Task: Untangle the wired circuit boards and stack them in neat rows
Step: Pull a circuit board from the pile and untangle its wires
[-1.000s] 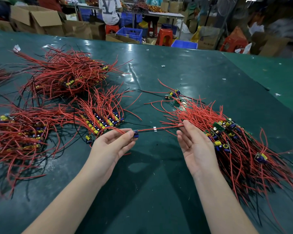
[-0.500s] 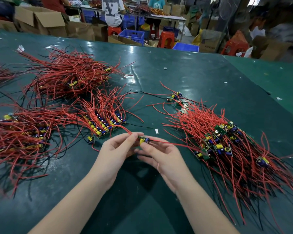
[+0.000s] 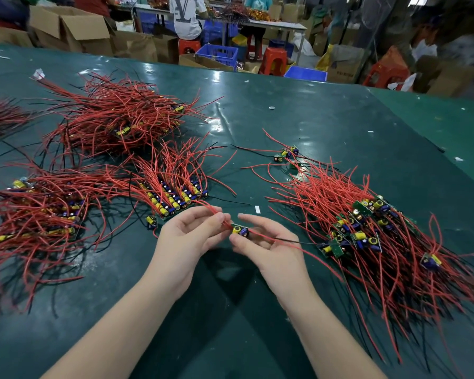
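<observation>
A small circuit board (image 3: 240, 231) with a yellow and a blue capacitor sits between my hands above the green table (image 3: 312, 127). My right hand (image 3: 263, 248) holds the board between thumb and fingers, and its red and black wires trail right across the palm. My left hand (image 3: 189, 233) pinches the board's red wires just left of it. A neat row of stacked boards (image 3: 173, 199) lies just beyond my left hand. To the right spreads a tangled heap of wired boards (image 3: 367, 231).
More red-wire piles lie at the left (image 3: 39, 214) and back left (image 3: 115, 119). A few loose boards (image 3: 286, 155) sit mid-table, one single board (image 3: 151, 221) by the row. Cardboard boxes (image 3: 71, 28), stools, crates and people stand beyond the far edge.
My hands came together from holding a wire stretched apart. The board now sits between both hands near the row, and my right hand has taken hold of it.
</observation>
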`<state>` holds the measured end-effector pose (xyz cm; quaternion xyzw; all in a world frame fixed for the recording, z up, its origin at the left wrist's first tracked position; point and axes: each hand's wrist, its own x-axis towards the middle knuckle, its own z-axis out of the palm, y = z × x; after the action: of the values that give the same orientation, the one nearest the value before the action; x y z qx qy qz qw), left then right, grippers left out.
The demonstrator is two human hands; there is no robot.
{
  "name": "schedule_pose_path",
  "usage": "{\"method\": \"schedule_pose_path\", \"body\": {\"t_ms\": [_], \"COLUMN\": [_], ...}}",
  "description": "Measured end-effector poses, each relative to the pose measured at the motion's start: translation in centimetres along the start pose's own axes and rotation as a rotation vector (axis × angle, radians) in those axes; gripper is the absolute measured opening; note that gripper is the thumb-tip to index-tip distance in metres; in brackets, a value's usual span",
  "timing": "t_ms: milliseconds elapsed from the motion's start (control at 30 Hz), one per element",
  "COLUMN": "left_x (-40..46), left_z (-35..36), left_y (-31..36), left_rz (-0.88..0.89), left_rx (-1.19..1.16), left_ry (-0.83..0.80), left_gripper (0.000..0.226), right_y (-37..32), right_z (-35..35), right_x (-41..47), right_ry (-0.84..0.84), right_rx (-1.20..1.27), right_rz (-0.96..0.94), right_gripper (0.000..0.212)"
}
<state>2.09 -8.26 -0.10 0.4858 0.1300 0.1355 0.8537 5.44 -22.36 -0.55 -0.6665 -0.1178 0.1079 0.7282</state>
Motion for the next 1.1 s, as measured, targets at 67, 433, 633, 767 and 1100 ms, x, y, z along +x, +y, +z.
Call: {"method": "schedule_pose_path", "body": {"t_ms": [67, 433, 633, 767, 1100], "left_x": [0.0, -0.2, -0.4, -0.2, 0.1], "left_z": [0.0, 0.4, 0.7, 0.5, 0.4], "left_y": [0.0, -0.1, -0.3, -0.3, 0.0], "left_rz": [0.005, 0.112, 0.108, 0.037, 0.039], "left_rx": [0.002, -0.028, -0.056, -0.082, -0.161], "left_ry": [-0.007, -0.016, 0.009, -0.022, -0.023], "left_gripper": [0.020, 0.013, 0.019, 0.017, 0.014], "right_y": [0.0, -0.5, -1.1, -1.2, -0.7], "right_z": [-0.1, 0.3, 0.0, -0.1, -0.1], "right_x": [-0.1, 0.1, 0.0, 0.1, 0.2], "right_ry": [-0.001, -0.030, -0.110, -0.114, -0.034], "right_rx": [-0.041, 0.386, 0.592, 0.590, 0.491], "right_rz": [-0.043, 0.098, 0.216, 0.245, 0.209], "right_gripper": [0.021, 0.008, 0.013, 0.013, 0.022]}}
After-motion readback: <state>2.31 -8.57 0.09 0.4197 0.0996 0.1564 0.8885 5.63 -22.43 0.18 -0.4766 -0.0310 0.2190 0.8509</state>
